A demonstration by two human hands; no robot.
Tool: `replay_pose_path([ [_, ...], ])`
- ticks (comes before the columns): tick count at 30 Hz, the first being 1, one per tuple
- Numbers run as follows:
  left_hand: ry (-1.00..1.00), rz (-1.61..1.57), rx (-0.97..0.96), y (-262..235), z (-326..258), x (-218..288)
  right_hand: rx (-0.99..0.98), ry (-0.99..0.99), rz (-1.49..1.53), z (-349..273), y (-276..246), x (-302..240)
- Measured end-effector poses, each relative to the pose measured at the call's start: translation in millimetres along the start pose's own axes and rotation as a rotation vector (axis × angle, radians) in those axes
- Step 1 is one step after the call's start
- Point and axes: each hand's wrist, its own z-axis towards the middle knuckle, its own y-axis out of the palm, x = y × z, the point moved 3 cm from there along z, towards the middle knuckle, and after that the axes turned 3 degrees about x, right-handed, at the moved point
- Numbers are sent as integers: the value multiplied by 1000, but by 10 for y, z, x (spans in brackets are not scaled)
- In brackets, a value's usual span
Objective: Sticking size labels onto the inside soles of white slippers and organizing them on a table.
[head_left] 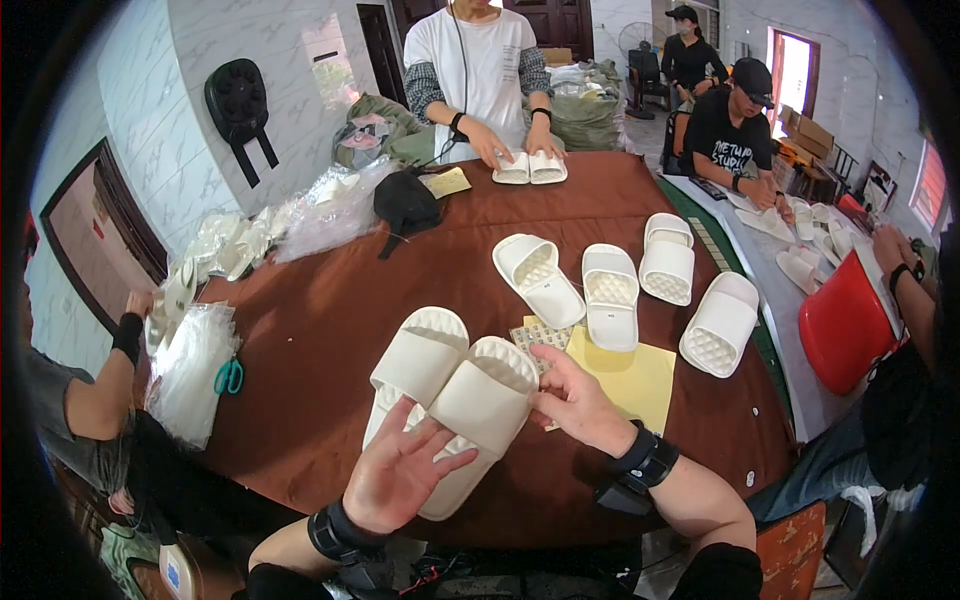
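A pair of cream slippers lies side by side near the table's front edge, heels toward me: the left slipper [418,352] and the right slipper [486,408]. My left hand [392,478] is open in front of them, palm up and fingers spread, overlapping their lower parts. At the toe end of the right slipper, my right hand [578,402] has its thumb and fingers closed around the outer edge. Partly hidden beside that hand is a sheet of small stickers [540,342]. A yellow paper sheet [640,385] lies to its right.
Several more cream slippers [612,295] lie beyond my right hand. At left are clear plastic bags [190,375] and teal scissors [229,376]; a black cap [406,200] sits farther back. Across the brown-covered table [330,270], a person handles another slipper pair [530,168]. Other people work at both sides.
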Motion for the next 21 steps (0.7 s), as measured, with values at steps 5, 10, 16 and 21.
replay_pose_path([
  [5,4,-5,-70,50,-55,-24,134,-190,-29,50,-104,76],
  [10,41,33,-22,-256,134,-39,158,-259,67,15,-37,-3],
  [16,-81,137,184,-309,141,-59,72,-98,-45,-61,-22,-55],
  [21,202,405,89,-342,51,81,131,-178,-53,-5,-73,19],
])
